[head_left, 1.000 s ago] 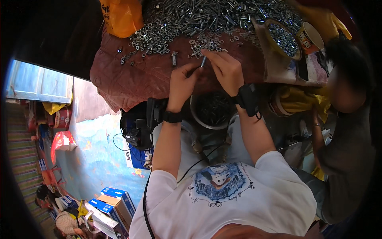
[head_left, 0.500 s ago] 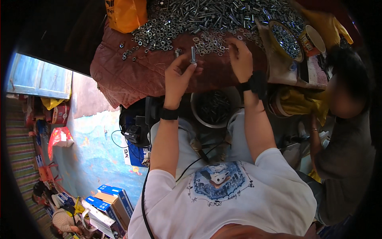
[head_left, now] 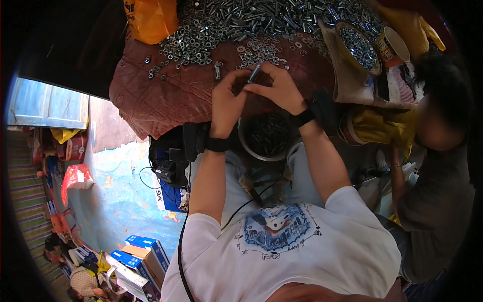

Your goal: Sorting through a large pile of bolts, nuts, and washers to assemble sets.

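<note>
A silver bolt (head_left: 254,74) is tilted between my two hands above the red quilted cloth (head_left: 186,93). My left hand (head_left: 228,103) is closed round its lower end, thumb and fingers bent. From the right, my right hand (head_left: 282,91) closes on the same bolt, its thumb meeting the left one. Whether a small washer or nut sits between the fingertips is hidden. A second bolt (head_left: 217,71) is on the cloth just beyond my left hand. Flat washers (head_left: 261,52) lie scattered past my fingertips, with a heap of nuts (head_left: 196,45) to their left.
Many bolts (head_left: 271,17) are piled at the back. A round container of small hardware (head_left: 358,48) and a paper tub (head_left: 394,45) stand at right. Below the cloth's edge, a bucket (head_left: 266,158) holds dark pieces. Another person (head_left: 432,196) sits at right; an orange bag (head_left: 151,20) lies far left.
My right hand has come left from beside the washers to the bolt in my left hand. The bolt has gone from upright to tilted.
</note>
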`<state>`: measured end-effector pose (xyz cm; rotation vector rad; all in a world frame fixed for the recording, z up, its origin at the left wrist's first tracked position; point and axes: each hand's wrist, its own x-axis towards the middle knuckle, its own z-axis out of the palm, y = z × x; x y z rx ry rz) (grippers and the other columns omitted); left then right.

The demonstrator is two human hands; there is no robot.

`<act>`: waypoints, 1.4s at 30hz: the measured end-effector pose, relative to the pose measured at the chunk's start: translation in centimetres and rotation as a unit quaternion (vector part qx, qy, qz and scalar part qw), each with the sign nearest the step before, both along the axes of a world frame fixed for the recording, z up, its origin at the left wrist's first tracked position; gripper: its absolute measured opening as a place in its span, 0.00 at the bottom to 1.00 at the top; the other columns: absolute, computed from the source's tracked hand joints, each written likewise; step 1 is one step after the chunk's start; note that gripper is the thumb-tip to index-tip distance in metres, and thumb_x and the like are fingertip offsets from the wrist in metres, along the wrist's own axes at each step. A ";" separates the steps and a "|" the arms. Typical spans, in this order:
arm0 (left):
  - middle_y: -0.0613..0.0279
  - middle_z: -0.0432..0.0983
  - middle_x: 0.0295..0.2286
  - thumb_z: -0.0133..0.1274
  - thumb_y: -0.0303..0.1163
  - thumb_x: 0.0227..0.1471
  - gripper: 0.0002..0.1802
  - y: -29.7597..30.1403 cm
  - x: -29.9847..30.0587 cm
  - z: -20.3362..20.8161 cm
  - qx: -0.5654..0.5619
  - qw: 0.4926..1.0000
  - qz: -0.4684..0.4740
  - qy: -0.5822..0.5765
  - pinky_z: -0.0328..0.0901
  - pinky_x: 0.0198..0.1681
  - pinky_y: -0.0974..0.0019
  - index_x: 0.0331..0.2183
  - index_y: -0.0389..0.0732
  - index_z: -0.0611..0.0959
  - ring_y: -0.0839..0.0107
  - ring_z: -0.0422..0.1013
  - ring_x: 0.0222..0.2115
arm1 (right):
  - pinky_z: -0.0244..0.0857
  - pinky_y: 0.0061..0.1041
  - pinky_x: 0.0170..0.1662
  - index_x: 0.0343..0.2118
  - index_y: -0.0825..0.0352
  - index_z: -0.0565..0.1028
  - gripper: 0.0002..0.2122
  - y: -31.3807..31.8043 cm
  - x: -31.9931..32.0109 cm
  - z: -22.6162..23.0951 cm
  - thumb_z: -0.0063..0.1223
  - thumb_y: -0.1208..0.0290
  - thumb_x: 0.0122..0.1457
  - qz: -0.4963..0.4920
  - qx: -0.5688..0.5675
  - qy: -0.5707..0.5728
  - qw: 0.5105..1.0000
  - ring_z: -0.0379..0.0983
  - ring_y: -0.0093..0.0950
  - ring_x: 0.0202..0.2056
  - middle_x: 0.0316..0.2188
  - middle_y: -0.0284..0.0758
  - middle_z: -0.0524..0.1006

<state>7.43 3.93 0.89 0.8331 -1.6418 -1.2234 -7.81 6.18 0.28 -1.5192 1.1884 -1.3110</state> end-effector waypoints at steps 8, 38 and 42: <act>0.58 0.75 0.32 0.51 0.19 0.43 0.18 -0.2 -0.5 -0.3 0.032 0.998 0.007 -0.054 0.64 0.34 0.70 0.40 0.37 0.70 0.71 0.72 0.36 | 0.63 0.19 0.30 0.31 0.70 0.76 0.10 -0.4 -1.7 0.1 0.59 0.70 0.47 -0.047 -0.017 -0.012 0.999 0.69 0.18 0.26 0.26 0.33 0.75; 0.54 0.75 0.31 0.47 0.18 0.49 0.11 -3.2 2.6 0.5 0.092 0.990 0.079 0.070 0.69 0.30 0.72 0.38 0.30 0.72 0.71 0.74 0.29 | 0.61 0.33 0.46 0.37 0.59 0.74 0.13 -14.4 -1.9 -1.3 0.52 0.76 0.45 -0.080 -0.132 0.633 0.759 0.65 0.36 0.42 0.36 0.37 0.69; 0.54 0.75 0.31 0.47 0.18 0.48 0.11 -3.1 2.4 0.8 0.092 0.991 0.078 0.063 0.69 0.30 0.73 0.38 0.30 0.72 0.72 0.74 0.29 | 0.63 0.30 0.44 0.36 0.61 0.73 0.10 -13.5 -2.7 -0.8 0.53 0.73 0.48 -0.073 -0.192 0.555 0.806 0.66 0.35 0.42 0.36 0.37 0.71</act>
